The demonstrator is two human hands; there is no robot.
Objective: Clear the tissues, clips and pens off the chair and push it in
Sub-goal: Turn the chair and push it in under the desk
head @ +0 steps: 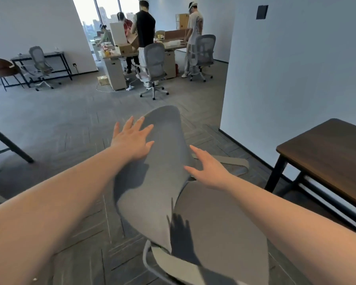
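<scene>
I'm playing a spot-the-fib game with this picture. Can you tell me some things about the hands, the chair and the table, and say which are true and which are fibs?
1. The left hand lies flat and open on the grey chair back. True.
2. The right hand is holding a pen. False: it is empty, fingers spread, at the right edge of the chair back.
3. A dark wooden table stands to the right of the chair. True.
4. Tissues are piled on the chair seat. False: the part of the seat that shows is bare.
5. The chair is tucked under the wooden table. False: it stands out on the floor beside it.
</scene>
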